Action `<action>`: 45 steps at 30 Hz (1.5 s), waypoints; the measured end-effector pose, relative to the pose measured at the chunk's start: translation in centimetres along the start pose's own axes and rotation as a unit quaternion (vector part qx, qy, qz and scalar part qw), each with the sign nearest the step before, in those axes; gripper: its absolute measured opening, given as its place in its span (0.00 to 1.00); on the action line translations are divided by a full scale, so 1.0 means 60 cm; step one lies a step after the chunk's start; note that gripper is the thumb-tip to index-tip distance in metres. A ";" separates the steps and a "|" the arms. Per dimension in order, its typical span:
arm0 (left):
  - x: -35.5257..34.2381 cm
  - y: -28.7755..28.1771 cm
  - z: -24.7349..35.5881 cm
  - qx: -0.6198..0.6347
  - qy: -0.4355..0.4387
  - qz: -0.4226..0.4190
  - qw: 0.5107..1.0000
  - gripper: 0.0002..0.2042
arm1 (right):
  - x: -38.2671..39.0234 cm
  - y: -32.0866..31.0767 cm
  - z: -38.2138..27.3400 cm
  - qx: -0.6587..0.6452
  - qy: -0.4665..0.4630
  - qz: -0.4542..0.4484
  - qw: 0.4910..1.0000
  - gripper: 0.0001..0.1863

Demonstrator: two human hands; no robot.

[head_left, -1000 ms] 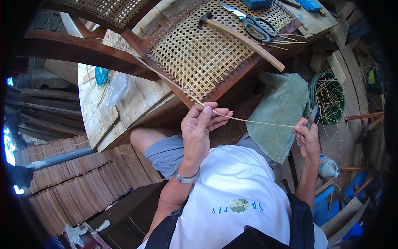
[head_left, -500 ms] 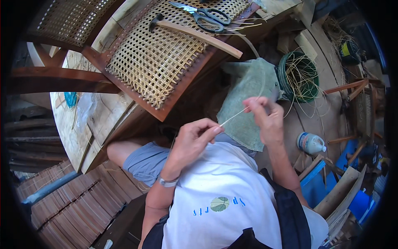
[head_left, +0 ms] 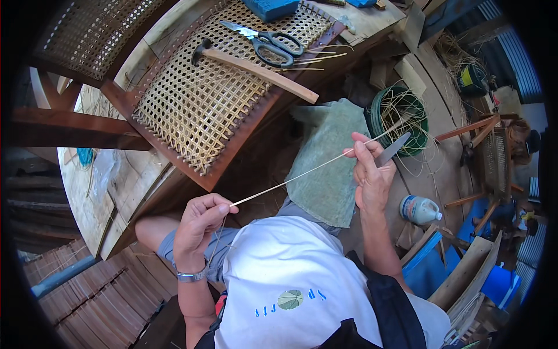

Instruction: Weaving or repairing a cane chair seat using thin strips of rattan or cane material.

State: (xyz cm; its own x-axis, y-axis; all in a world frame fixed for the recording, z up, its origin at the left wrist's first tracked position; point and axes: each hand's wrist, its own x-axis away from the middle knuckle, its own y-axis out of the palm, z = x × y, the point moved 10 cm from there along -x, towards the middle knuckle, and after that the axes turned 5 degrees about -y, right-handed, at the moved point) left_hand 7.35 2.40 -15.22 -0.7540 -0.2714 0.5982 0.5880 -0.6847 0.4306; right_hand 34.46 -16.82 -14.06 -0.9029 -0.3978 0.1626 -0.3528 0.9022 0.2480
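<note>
A thin pale cane strand (head_left: 290,179) runs taut between my hands above my lap. My left hand (head_left: 200,225) is closed in a pinch on its lower end, and a loose tail hangs below those fingers. My right hand (head_left: 370,177) pinches the strand farther up and also holds a knife (head_left: 394,149), its grey blade sticking out past the fingers; the handle is hidden in the palm. Ahead to the left lies a wooden chair's woven cane seat (head_left: 203,113). On it rest a hammer (head_left: 261,74) with a wooden handle and black-handled scissors (head_left: 274,47).
A greenish cloth (head_left: 322,168) drapes over my right knee. Behind it stands a green bucket (head_left: 376,119) of tangled cane strands. A white jug (head_left: 419,210) is on the floor at right, near another cane chair (head_left: 495,160). A blue block (head_left: 273,8) sits on the seat's far part.
My left hand has moved left and down, away from the right, so a longer stretch of strand shows between them. The knife blade in my right hand now shows clearly.
</note>
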 end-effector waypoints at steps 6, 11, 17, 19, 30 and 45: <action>-0.006 -0.034 -0.051 0.169 -0.047 0.013 0.984 0.07 | -0.004 -0.002 -0.023 0.057 -0.043 0.023 0.997 0.15; -0.008 -0.022 -0.084 0.224 -0.081 -0.011 0.971 0.08 | -0.004 -0.012 -0.026 0.077 -0.045 0.040 0.995 0.17; -0.002 0.005 -0.085 0.218 -0.080 -0.024 0.972 0.08 | -0.017 -0.034 -0.010 0.088 -0.047 0.047 0.994 0.17; -0.003 0.017 -0.080 0.199 -0.083 -0.039 0.976 0.09 | -0.025 -0.053 -0.005 0.096 -0.054 0.058 0.992 0.16; 0.001 0.018 -0.083 0.195 -0.081 -0.038 0.977 0.09 | -0.037 -0.063 0.014 0.130 -0.047 0.039 0.990 0.17; -0.009 0.068 0.001 0.086 0.041 -0.034 0.995 0.11 | 0.020 0.024 0.033 0.200 -0.013 -0.212 0.956 0.20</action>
State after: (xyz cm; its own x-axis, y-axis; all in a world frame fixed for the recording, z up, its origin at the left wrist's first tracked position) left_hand 10.17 -0.22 -13.76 -0.8114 -0.2863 0.5096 0.5701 -0.5803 0.5816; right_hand 32.38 -15.66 -15.38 -0.6613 -0.7430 0.1028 -0.7501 0.6539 -0.0992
